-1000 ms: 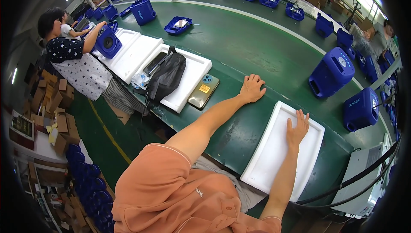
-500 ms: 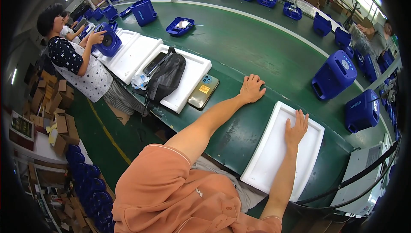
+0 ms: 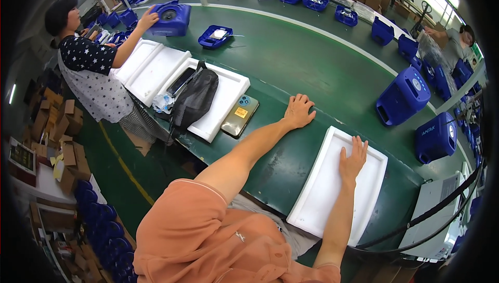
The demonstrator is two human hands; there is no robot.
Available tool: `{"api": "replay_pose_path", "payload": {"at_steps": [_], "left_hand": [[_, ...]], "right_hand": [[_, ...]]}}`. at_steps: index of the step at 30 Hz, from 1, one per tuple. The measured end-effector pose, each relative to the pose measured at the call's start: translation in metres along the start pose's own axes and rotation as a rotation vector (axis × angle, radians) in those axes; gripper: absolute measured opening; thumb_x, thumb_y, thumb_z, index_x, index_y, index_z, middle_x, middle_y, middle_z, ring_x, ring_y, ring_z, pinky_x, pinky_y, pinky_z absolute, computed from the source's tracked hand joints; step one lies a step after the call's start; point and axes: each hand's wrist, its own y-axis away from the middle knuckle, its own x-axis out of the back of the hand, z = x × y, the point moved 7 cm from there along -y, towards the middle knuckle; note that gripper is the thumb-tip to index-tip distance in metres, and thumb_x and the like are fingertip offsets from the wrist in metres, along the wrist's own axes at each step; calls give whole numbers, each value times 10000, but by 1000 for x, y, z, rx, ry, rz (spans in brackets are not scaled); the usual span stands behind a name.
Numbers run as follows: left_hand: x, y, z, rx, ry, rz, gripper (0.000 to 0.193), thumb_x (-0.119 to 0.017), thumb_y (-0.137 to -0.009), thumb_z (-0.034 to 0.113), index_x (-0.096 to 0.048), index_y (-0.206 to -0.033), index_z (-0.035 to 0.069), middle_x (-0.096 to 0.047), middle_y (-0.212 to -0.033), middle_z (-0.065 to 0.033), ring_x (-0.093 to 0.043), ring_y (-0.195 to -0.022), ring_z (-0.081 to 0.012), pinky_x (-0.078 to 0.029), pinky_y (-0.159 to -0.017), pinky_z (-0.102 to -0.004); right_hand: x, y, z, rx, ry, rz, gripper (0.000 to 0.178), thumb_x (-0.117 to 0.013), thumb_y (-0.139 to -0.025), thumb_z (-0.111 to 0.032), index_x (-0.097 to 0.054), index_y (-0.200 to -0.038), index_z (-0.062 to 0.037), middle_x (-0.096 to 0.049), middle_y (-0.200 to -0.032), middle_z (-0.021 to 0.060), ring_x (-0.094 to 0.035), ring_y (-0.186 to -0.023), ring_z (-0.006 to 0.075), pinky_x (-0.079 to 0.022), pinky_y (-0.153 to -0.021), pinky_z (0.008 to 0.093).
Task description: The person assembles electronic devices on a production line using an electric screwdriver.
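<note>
My left hand [image 3: 299, 111] rests on the green workbench [image 3: 270, 164] near its far edge, fingers loosely apart and holding nothing. Over on the right, my right hand [image 3: 353, 159] lies with spread fingers on a shallow white foam tray [image 3: 332, 189], near the tray's far end. Nothing sits in that tray. Left of my left forearm lies a phone [image 3: 240, 116] with a yellow sticker on its back. Beside the phone, a black mesh bag [image 3: 195, 98] and another dark phone [image 3: 183, 79] lie on a second white foam tray [image 3: 232, 81].
At the left, a co-worker [image 3: 99, 70] holds a blue speaker housing [image 3: 169, 19] over the green line. Two upright blue speakers [image 3: 404, 96] [image 3: 437, 136] stand beyond my right hand. An open blue shell [image 3: 214, 37] lies farther off. Black cables [image 3: 436, 215] loop at the lower right.
The co-worker at the left has swung the blue housing outward over the line and tipped it. My hands keep their places on bench and tray; the whole view has shifted slightly.
</note>
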Motion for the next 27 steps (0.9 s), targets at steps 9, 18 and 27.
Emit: {"api": "replay_pose_path", "payload": {"at_steps": [9,18,27], "left_hand": [[0,1,2,32,0,1,373,-707,-886,367,-654,-1140,98,-591,-1193,-102,-486,-1235,-290,-354,-1069,-451],[11,-4,3,-51,49,89,304,-711,-823,287,-709,-1061,98,-625,-1139,-131,-555,-1146,-333,-427,-981,-495],[0,-2,6,-74,41,53,165,-696,-884,245,-655,-837,93,-632,-917,-80,-578,-982,-303,-439,-867,-453]], "right_hand": [[0,1,6,24,-25,7,577,-707,-891,-134,-556,-1445,-82,-495,-1551,102,-286,-1531,372,-253,-1224,514],[-5,-2,4,92,-6,110,617,-756,-836,-193,-585,-1417,-75,-540,-1501,140,-375,-1476,413,-293,-1211,531],[12,1,-3,-7,-53,57,534,-690,-912,-218,-579,-1420,-101,-515,-1526,77,-301,-1517,355,-260,-1217,515]]}}
